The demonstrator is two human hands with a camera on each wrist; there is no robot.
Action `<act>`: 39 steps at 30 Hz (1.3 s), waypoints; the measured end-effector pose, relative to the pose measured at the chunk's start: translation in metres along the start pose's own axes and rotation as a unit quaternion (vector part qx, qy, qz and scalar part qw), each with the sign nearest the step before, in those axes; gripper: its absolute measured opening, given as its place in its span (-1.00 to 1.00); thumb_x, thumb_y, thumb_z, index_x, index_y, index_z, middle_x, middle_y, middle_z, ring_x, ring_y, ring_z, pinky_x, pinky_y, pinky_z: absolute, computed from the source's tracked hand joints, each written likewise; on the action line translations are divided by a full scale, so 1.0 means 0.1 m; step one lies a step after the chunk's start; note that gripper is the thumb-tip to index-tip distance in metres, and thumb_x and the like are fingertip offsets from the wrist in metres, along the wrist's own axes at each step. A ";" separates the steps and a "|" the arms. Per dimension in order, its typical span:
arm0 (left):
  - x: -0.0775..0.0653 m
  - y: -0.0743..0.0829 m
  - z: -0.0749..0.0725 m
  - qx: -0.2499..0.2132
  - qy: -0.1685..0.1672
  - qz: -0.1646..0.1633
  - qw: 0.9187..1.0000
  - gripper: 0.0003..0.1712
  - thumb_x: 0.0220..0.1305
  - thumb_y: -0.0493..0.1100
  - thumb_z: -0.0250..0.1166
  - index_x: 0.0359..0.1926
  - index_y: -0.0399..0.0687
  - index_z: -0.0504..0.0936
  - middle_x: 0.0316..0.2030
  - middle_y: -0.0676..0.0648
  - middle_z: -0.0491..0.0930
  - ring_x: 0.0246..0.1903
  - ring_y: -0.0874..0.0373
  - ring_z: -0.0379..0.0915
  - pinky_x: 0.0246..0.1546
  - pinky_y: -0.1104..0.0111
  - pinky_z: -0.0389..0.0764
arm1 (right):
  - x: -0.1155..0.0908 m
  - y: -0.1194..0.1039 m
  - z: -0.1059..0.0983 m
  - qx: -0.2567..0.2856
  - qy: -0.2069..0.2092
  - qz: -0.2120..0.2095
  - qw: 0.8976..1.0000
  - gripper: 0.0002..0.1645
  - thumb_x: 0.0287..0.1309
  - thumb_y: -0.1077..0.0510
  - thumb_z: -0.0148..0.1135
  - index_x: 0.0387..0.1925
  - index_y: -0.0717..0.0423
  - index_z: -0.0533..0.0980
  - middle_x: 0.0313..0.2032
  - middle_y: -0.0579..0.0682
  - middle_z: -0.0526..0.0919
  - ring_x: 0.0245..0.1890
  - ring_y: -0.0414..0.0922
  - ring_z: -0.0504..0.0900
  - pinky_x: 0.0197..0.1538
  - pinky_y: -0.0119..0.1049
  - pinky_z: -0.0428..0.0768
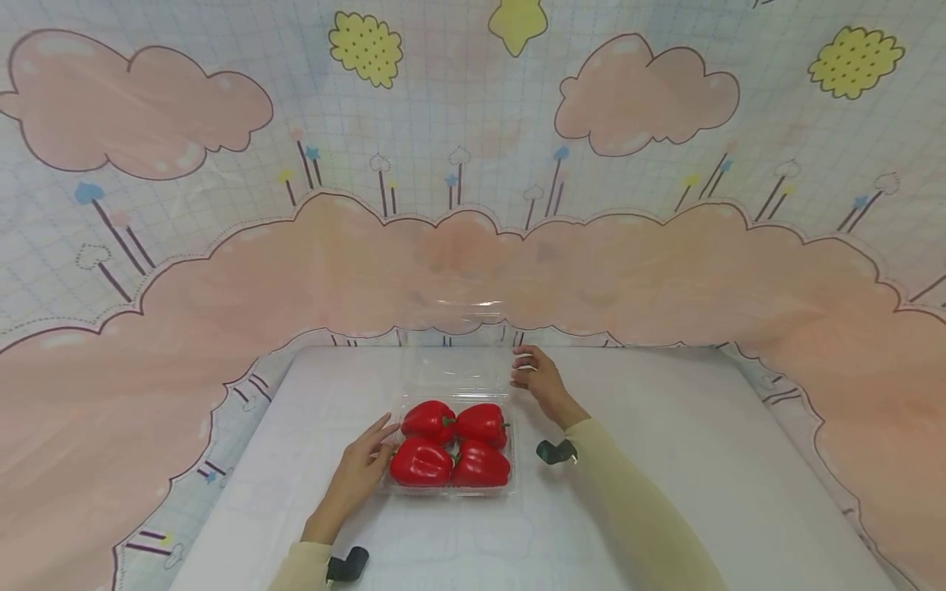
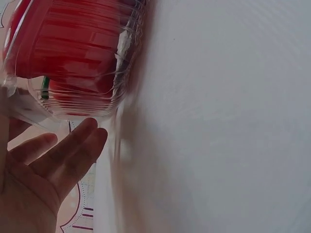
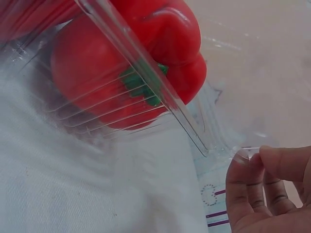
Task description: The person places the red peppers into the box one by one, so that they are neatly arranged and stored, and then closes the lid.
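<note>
A clear plastic clamshell box (image 1: 452, 492) sits on the white table with its lid (image 1: 452, 361) raised at the back. Several red bell peppers (image 1: 420, 462) with green stems lie inside, in two rows. At the box's left side, my left hand (image 1: 360, 468) has its fingers extended; in the left wrist view the fingertips are at the ribbed plastic wall. My right hand (image 1: 545, 386) is by the lid's right edge. In the right wrist view, the thumb and index finger of that hand (image 3: 267, 194) pinch the thin plastic edge, near a pepper (image 3: 180, 48).
The white table (image 1: 665, 460) extends around the box on both sides. Behind it hangs a printed cloth (image 1: 473, 271) with pink clouds, and the cloth also borders the table's left and right edges. A dark wrist device (image 1: 557, 451) is on each arm.
</note>
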State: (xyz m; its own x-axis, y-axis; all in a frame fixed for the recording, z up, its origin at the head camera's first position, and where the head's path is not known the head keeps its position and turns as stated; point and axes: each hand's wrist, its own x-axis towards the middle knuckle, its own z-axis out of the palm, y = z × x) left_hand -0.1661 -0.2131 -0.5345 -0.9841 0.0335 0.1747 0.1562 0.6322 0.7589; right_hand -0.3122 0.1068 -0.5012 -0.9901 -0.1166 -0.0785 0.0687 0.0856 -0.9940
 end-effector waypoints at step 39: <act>1.08 0.63 -0.57 -0.090 0.087 -0.033 0.992 -0.42 0.45 -0.06 0.07 0.43 -0.07 0.29 0.39 -0.27 0.32 0.34 -0.23 0.32 0.30 -0.06 0.47 | -0.13 -0.03 -0.01 -0.012 -0.004 -0.030 0.999 -0.64 0.19 0.46 0.12 0.03 0.33 0.37 -0.20 0.05 0.50 -0.23 -0.14 0.54 0.01 -0.31 0.71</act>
State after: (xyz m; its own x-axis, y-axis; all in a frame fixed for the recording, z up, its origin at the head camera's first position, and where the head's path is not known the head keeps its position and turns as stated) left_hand -0.2580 -0.2138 -0.4324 -0.9655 -0.1466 0.2152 0.1207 0.4805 0.8686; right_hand -0.2998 0.1090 -0.4968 -0.9912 -0.1307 -0.0201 0.0067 0.1021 -0.9948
